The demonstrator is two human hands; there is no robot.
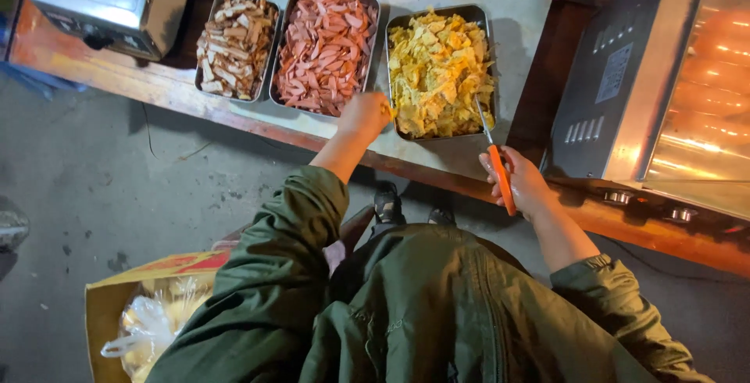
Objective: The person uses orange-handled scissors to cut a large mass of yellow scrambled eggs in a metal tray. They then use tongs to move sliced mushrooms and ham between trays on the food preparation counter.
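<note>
Here right hand (522, 184) grips orange-handled scissors (495, 156) over egg tray (439, 10)

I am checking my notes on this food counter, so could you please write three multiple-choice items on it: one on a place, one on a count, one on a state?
1. Where is the tray of yellow egg pieces?
A. rightmost of the trays
B. leftmost
C. on the floor

2. How many metal trays of food stand in the row?
A. two
B. three
C. five

3. How does the right hand hold the orange-handled scissors?
A. lying loose beside it
B. gripped, blades in the egg tray
C. blades pointing at the floor

Answers: 1 A, the pink sausage tray and brown strip tray lie left of it; 2 B, three trays side by side; 3 B, fingers wrap the handle.
</note>
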